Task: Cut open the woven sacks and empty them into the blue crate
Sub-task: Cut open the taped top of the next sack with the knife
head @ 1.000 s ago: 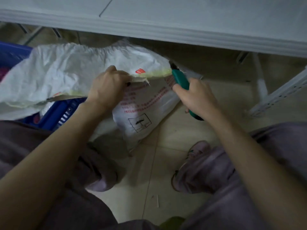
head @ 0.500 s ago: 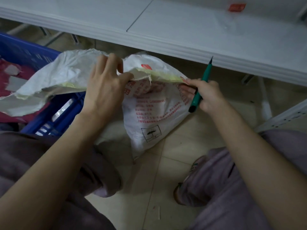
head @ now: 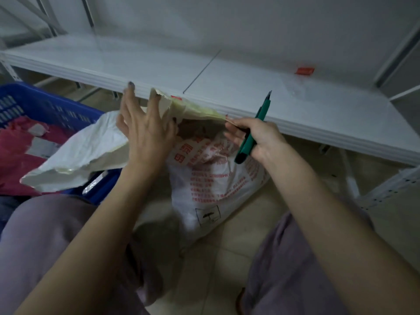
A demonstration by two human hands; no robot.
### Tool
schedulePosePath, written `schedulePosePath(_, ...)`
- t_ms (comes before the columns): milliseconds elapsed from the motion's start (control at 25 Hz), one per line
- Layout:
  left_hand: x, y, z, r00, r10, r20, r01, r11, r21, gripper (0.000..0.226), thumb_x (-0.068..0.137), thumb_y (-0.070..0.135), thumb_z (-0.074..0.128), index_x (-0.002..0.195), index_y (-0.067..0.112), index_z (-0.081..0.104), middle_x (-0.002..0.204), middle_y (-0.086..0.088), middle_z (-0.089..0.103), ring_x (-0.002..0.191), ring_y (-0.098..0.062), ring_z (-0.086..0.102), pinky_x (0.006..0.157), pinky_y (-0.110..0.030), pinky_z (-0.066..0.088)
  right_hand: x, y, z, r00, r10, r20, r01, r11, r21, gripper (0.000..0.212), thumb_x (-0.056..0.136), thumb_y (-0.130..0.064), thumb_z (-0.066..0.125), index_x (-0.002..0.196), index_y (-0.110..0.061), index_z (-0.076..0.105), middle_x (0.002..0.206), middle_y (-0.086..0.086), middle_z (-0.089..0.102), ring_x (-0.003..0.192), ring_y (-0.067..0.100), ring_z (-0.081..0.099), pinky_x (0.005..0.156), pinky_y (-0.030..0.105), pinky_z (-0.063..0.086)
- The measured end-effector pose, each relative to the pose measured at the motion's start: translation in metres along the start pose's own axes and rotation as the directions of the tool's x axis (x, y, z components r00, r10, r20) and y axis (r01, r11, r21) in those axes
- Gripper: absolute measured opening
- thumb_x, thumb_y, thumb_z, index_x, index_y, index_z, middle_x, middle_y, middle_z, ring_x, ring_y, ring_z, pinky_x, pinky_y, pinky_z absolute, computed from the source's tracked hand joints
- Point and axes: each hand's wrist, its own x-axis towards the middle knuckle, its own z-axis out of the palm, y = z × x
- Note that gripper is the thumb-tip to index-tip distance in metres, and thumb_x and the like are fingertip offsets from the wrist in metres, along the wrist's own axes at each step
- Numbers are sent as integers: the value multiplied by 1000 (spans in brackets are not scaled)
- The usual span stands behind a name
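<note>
A white woven sack (head: 211, 178) with red print stands on the floor between my knees, its top cut open. My left hand (head: 145, 130) has its fingers spread and mostly straight against the upper flap of the sack's mouth, thumb at the opening. My right hand (head: 254, 137) grips a green utility knife (head: 252, 133), blade pointing up, and its fingertips pinch the right edge of the cut mouth. The blue crate (head: 45, 105) stands to the left with red and white material inside; part of the sack's torn flap lies over its rim.
A low white shelf (head: 227, 83) runs across just behind the sack, with a red tag (head: 304, 70) on it. White perforated shelf uprights (head: 391, 187) stand at right. The floor is tiled. My knees in mauve trousers (head: 45, 235) flank the sack.
My left hand has opened out from gripping the flap and lifted it higher. My right hand stays at the right edge with the knife. The view has tilted upward.
</note>
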Motion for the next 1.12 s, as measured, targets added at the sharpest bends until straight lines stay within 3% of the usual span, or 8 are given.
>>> schedulePosePath(120,2,10,15,963,125,-238,-145,987,-69,28,79,0,57,108,0,58,141,-35,25,134,-38,20,108,-47,25,-13,12,5,999,19,-48,-19,1000,-1,14,88,12,52,101,7,51,65,14,69,47,17,66,48,32,58)
schedulePosePath(240,-17,14,26,965,205,-163,-214,976,-40,28,84,9,60,109,-1,54,134,-28,33,122,-36,27,101,-51,34,-21,19,-1,992,45,-115,-42,999,29,22,88,12,53,109,6,50,78,18,66,46,17,65,49,31,58)
schedulePosePath(440,-9,18,-3,934,301,-190,-305,952,14,26,87,21,63,107,5,59,108,-16,60,96,-33,58,92,-39,27,-40,-5,-5,990,-12,-138,12,1000,0,13,86,10,57,98,5,54,61,14,67,50,16,67,50,27,57)
schedulePosePath(560,-10,32,-16,946,233,-226,-272,949,-158,16,89,22,62,100,10,60,95,-1,66,86,-18,60,97,-39,25,-51,-24,-7,985,-98,-144,89,994,-64,6,85,7,60,86,3,55,53,9,66,49,13,65,56,25,59)
schedulePosePath(720,-7,32,-24,954,297,-28,-278,850,-448,10,87,30,56,83,20,56,81,15,55,77,-5,55,98,-40,29,-51,-43,-23,965,-203,-167,156,953,-259,9,88,2,60,93,1,52,58,9,67,48,10,65,56,26,59)
schedulePosePath(840,-9,24,-22,941,320,113,-235,853,-466,6,85,33,54,81,28,53,80,19,56,82,-7,60,91,-35,27,-40,-44,-26,954,-258,-151,174,889,-423,16,89,0,61,86,-7,47,74,11,64,50,7,64,61,29,60)
schedulePosePath(1000,-14,1,-8,956,246,161,-136,855,-501,5,90,24,53,86,21,52,87,9,64,84,-10,65,89,-54,42,-15,-36,-21,963,-271,7,209,726,-655,19,86,-12,67,81,-13,49,69,5,61,55,11,62,66,30,58)
schedulePosePath(1120,-12,-13,-1,952,218,214,-85,861,-501,9,92,26,51,89,17,53,88,10,64,90,-3,64,87,-56,44,2,-24,-28,895,-414,168,296,267,-917,27,85,-32,68,81,-13,50,82,6,54,69,17,54,58,20,44)
